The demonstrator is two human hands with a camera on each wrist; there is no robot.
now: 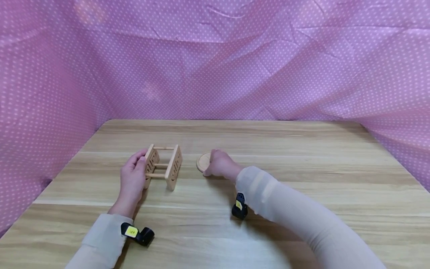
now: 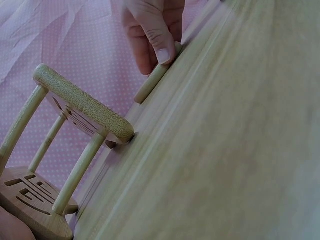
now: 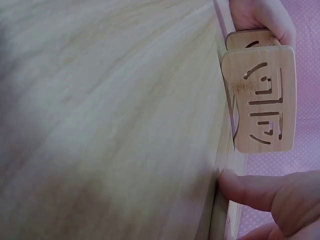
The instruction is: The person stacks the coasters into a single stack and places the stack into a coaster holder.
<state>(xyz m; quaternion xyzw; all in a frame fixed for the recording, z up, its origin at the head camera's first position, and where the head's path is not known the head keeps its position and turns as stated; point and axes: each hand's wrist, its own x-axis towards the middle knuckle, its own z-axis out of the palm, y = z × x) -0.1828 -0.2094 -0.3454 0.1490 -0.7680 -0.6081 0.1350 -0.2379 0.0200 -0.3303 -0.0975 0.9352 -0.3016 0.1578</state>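
Observation:
A small wooden rack (image 1: 174, 167), two cut-out side panels joined by thin dowels, stands on the table left of the middle. My left hand (image 1: 132, 178) grips its left panel, thumb on the near side. To the right of the rack, a round wooden coaster (image 1: 203, 163) lies flat on the tabletop. My right hand (image 1: 221, 164) pinches the coaster's right edge; in the left wrist view the thumb of that hand (image 2: 157, 30) presses on the coaster's rim (image 2: 152, 84). The right wrist view shows the rack's panel (image 3: 265, 107) with its carved slots facing the right hand.
The wood-grain table (image 1: 302, 164) reaches back to a pink dotted cloth (image 1: 215, 74) that hangs behind and along both sides. Each sleeve carries a black wrist camera (image 1: 146, 236). A gap of bare tabletop separates rack and coaster.

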